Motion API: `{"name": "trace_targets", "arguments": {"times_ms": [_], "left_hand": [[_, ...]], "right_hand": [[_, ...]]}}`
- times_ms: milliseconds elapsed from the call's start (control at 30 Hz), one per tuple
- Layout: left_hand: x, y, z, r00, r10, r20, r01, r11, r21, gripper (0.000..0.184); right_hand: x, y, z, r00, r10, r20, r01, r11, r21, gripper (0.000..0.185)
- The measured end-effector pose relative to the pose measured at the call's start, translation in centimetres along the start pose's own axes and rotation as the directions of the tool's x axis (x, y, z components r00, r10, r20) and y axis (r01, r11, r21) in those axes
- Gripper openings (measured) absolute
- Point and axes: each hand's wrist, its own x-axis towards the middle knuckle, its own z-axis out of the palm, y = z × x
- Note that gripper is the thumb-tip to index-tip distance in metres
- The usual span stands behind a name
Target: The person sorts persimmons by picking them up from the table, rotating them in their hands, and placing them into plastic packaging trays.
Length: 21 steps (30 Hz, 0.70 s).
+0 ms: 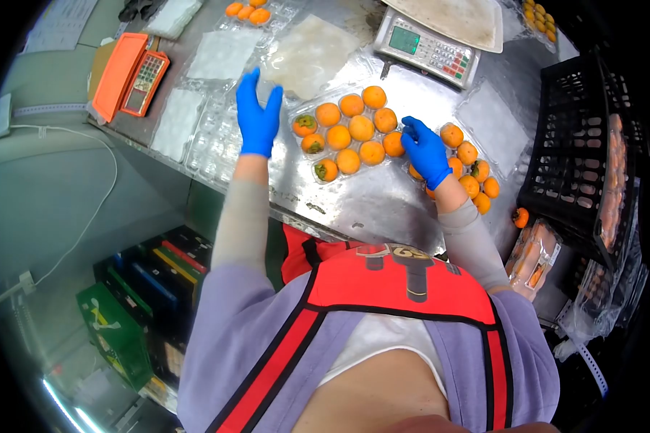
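Left hand near the clear trays, fingers apart — right hand by the orange fruit, fingers curled — can't tell if gripping.

My metal counter carries two clear trays of persimmons, one mid-counter, another to its right. Far off sits a scale; on the left lie flat clear trays, and at the left edge an orange calculator.

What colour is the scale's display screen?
Green, on the display screen; the head view shows it best.
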Motion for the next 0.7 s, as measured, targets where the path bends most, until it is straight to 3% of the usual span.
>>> {"name": "trace_targets", "arguments": {"times_ms": [67,200,300,433,533,600,700], "left_hand": [[-3.8,0.4,-0.5,0.989,-0.141,0.053,0.146,0.981,-0.128,0.058],[-11.1,-0.5,0.1,0.921,-0.349,0.173,0.384,0.887,-0.257,0.060],[-12.7,0.6,0.5,0.842,-0.451,0.297,0.539,0.740,-0.403,0.059],[-11.9,1.3,0.6,0.885,-0.408,0.224,0.465,0.793,-0.394,0.058],[-10.9,0.5,0.0,0.827,-0.485,0.284,0.562,0.728,-0.394,0.055],[-10.5,-0.4,-0.3,0.840,-0.418,0.346,0.532,0.760,-0.373,0.051],[-9.6,0.4,-0.9,0.841,-0.449,0.301,0.531,0.794,-0.298,0.047]], "right_hand": [[-0.4,-0.2,-0.1,0.997,0.061,0.039,-0.059,0.998,-0.028,0.040],[-1.0,1.5,0.5,0.999,-0.029,0.030,0.029,0.999,-0.013,0.042],[-1.4,1.5,0.6,0.997,-0.030,0.065,0.030,1.000,0.003,0.043],[-2.0,0.1,0.6,0.996,-0.003,0.091,0.009,0.998,-0.062,0.042],[-1.8,1.9,1.0,0.992,-0.126,0.026,0.126,0.992,-0.020,0.038],[-1.8,2.2,0.9,0.993,-0.111,0.038,0.111,0.994,0.003,0.038],[-2.1,1.7,0.6,0.994,-0.100,0.046,0.099,0.995,0.030,0.038]]}}
